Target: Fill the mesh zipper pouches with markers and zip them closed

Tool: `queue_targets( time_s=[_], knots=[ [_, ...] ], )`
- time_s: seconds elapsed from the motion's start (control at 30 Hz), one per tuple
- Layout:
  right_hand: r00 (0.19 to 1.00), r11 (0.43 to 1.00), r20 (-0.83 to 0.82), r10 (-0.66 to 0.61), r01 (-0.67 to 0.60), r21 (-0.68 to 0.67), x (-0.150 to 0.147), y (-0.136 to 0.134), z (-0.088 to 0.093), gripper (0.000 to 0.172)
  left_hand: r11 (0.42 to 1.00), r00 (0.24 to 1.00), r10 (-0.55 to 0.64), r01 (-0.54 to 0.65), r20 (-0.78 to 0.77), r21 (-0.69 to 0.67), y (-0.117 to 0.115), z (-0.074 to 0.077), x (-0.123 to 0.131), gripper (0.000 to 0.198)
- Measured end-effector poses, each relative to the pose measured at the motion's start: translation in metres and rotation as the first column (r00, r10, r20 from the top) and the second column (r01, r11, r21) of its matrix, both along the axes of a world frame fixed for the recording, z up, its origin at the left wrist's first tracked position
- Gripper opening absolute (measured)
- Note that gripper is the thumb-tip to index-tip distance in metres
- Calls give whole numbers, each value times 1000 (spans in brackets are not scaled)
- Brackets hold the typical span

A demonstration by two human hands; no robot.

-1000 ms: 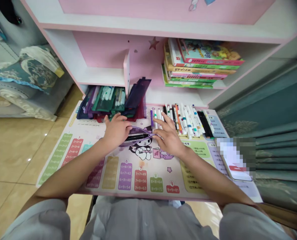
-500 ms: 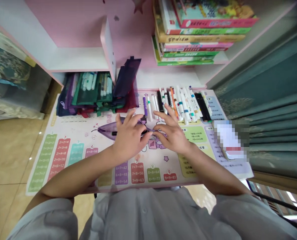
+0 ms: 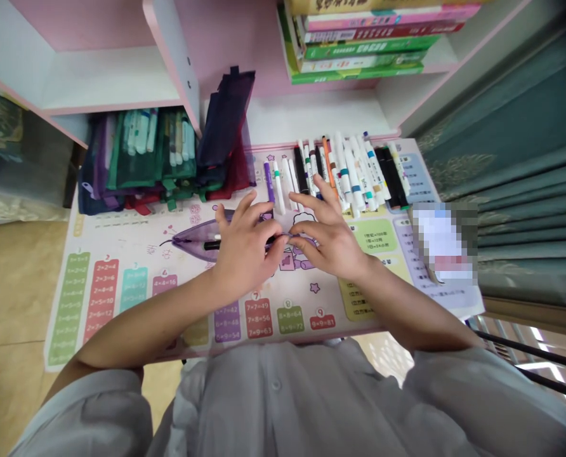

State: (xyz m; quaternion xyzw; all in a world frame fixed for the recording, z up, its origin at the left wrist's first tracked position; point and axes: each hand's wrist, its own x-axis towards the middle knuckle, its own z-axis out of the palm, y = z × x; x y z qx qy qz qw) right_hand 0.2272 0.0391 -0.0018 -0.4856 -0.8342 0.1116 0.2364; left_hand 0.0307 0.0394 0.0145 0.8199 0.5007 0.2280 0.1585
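Note:
A purple mesh pencil pouch (image 3: 192, 239) lies on the printed desk mat (image 3: 121, 285) with a black marker (image 3: 211, 245) showing inside it. My left hand (image 3: 245, 251) rests on the pouch's right half, fingers curled down onto it. My right hand (image 3: 328, 238) meets it at the pouch's right end, thumb and forefinger pinched there, on what I cannot make out. A row of several markers (image 3: 344, 171) lies just beyond my right hand.
Filled green, purple and dark pouches (image 3: 140, 158) are stacked under the left shelf. An empty dark blue pouch (image 3: 226, 127) leans on the shelf divider. Books (image 3: 359, 44) are piled on the right shelf. A blurred-out item (image 3: 442, 244) lies at the desk's right edge, beside a green curtain (image 3: 525, 190).
My left hand slid right along the pouch to meet my right hand at its right end. The view tilted down and closer to the desk.

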Motion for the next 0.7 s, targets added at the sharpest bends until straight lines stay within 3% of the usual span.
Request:
queue_targets(
  time_s=[0.7],
  knots=[
    [998,995,45,-45,49,-87,-3,1,4,18,998,1000,-13,13,7,-68,3,5,-2,20]
  ],
)
